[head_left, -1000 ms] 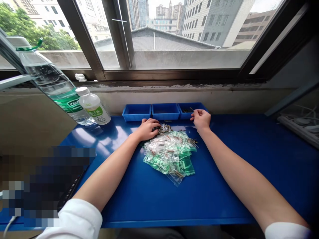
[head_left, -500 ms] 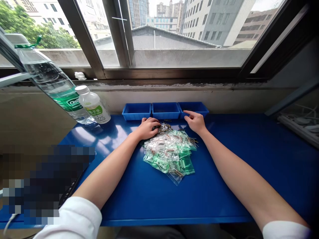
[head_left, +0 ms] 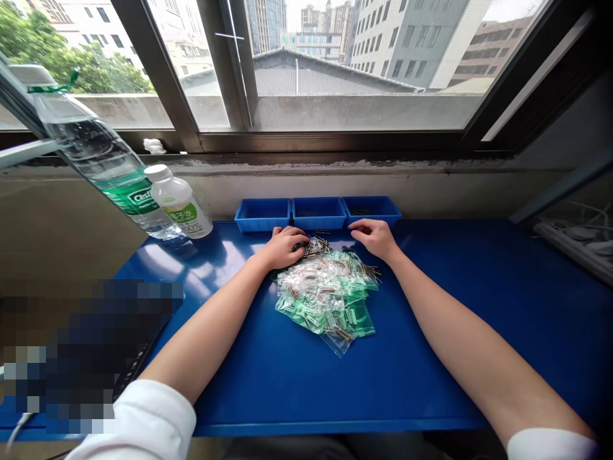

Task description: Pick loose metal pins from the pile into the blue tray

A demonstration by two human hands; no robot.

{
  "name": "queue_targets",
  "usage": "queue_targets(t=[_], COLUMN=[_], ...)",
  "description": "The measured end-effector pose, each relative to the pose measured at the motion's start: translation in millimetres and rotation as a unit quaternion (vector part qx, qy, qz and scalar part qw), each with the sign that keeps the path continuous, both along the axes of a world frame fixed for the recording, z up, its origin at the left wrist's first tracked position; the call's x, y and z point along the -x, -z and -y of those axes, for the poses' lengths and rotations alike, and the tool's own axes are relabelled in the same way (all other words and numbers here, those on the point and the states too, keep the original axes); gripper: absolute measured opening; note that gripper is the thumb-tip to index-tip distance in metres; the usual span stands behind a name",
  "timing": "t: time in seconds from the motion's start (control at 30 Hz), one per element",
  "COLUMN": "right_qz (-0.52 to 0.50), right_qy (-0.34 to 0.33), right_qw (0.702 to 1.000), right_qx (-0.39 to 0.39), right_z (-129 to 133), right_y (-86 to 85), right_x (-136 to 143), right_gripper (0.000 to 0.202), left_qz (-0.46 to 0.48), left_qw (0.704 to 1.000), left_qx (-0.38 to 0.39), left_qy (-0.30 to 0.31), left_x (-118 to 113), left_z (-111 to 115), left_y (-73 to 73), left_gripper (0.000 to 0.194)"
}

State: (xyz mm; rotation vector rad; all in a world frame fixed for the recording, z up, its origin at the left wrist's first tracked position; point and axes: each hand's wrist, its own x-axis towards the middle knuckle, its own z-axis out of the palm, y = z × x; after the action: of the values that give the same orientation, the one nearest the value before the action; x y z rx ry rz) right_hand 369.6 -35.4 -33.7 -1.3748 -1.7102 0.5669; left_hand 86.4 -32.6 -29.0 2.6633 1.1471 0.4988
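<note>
A pile of small clear and green plastic bags (head_left: 325, 291) with thin metal pins inside lies mid-table. Loose dark and brassy pins (head_left: 318, 246) are heaped at its back edge. My left hand (head_left: 286, 248) rests at the left of these pins, fingers apart, its fingertips touching some dark ones. Just in front of the right blue bin (head_left: 393, 214), my right hand (head_left: 374, 237) hovers with thumb and index finger apart and nothing seen between them. A few dark pins lie in that bin. The middle bin (head_left: 318, 222) and left bin (head_left: 263, 223) stand beside it.
A large water bottle (head_left: 103, 160) and a smaller white-capped bottle (head_left: 179, 203) stand at the back left of the blue table (head_left: 335, 396). A power strip (head_left: 575, 246) with cables is at the far right. Behind the bins runs a wall below the window.
My right hand has drawn back slightly from the right bin, and its index finger, stretched over the bin before, is now lower and more bent. My left hand stays in place.
</note>
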Motion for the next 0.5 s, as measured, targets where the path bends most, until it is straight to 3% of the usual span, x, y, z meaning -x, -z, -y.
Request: queue_targets(t=[0.1, 0.2, 0.4, 0.5], right_qz=[0.056, 0.119, 0.172, 0.116], right_qy=[-0.11, -0.148, -0.129, -0.076], right_qw=[0.992, 0.981, 0.977, 0.99], right_qx=[0.033, 0.032, 0.006, 0.005], right_z=[2.2, 2.4, -1.6, -3.1], right_y=[0.1, -2.1, 2.6, 8.4], right_x=[-1.5, -2.5, 3.2, 4.6], right_gripper=[0.017, 0.016, 0.019, 0.021], left_qz=[-0.004, -0.006, 0.0, -0.003], left_qw=[1.0, 1.0, 1.0, 1.0], left_qx=[0.001, 0.0, -0.006, -0.004], left_qy=[-0.003, -0.002, 0.0, -0.001], left_x=[-0.1, 0.0, -0.1, -0.1], left_z=[-0.3, -0.7, 1.0, 1.6], left_y=[-0.3, 0.5, -0.2, -0.7], left_gripper=[0.034, 0.034, 0.033, 0.033])
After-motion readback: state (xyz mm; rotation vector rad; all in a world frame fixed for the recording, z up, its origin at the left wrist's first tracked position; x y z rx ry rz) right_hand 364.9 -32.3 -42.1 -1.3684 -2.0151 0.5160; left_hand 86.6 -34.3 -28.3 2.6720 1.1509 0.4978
